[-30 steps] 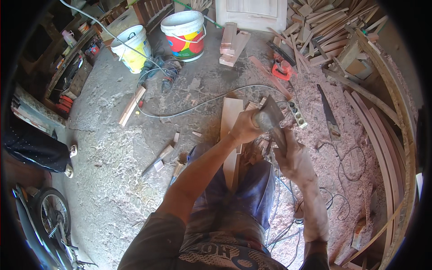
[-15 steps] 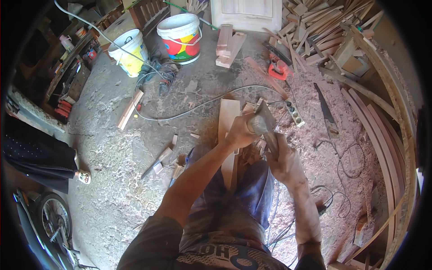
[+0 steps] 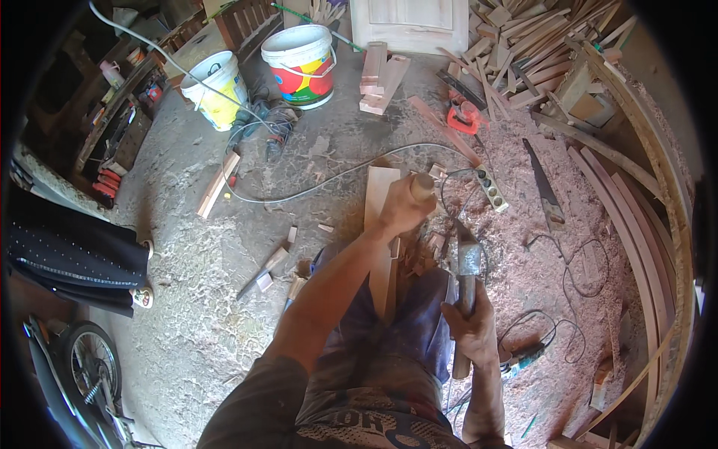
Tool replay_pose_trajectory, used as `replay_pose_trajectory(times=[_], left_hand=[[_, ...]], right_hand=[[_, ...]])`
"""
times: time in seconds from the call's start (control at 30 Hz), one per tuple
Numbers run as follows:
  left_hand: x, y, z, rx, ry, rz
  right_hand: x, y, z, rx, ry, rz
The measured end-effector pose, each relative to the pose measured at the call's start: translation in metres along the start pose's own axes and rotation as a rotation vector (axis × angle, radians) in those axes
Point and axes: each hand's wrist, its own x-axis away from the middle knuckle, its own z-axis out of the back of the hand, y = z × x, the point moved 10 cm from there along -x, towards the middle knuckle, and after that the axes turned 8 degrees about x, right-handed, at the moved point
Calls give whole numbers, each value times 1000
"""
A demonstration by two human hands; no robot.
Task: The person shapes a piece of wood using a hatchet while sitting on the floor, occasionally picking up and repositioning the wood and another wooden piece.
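Note:
My left hand is closed around a wooden-handled chisel; the round butt of its handle points up, and its blade is hidden below the fist. A pale wooden board runs beneath this hand, back between my legs. In my right hand is a hammer, gripped by its wooden handle. Its metal head is to the right of the chisel and nearer to me, apart from it. Small wood chips lie around the work between my knees.
A power strip and a handsaw lie to the right among shavings and cables. Two buckets stand at the back left. Long planks line the right side. A person in dark clothing stands at the left, near a motorcycle.
The hammer has come away from the chisel's butt, down and toward me with my right hand. My left hand has shifted slightly. At the left, the other person's dark clothing reaches further right.

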Motion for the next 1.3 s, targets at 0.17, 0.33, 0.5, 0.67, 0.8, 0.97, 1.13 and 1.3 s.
replay_pose_trajectory(times=[0.17,0.33,0.5,0.67,0.8,0.97,1.13,1.3], left_hand=[[9,14,-5,-19,-7,-109],[15,12,-3,-8,-14,-122],[13,12,-7,-45,-41,-62],[22,16,-5,-9,-12,-115],[23,16,-6,-63,-38,-137],[27,24,-5,-41,-10,-152],[27,23,-3,-60,-19,-146],[28,17,1,-76,-18,-151]], right_hand=[[11,15,4,-16,15,-57],[18,16,3,-26,38,-55],[21,23,3,-19,32,-64],[22,18,1,-15,28,-88],[22,22,0,-33,35,-58],[21,24,0,-18,41,-71],[17,28,-3,-15,39,-68],[16,24,-11,-42,14,-78]])
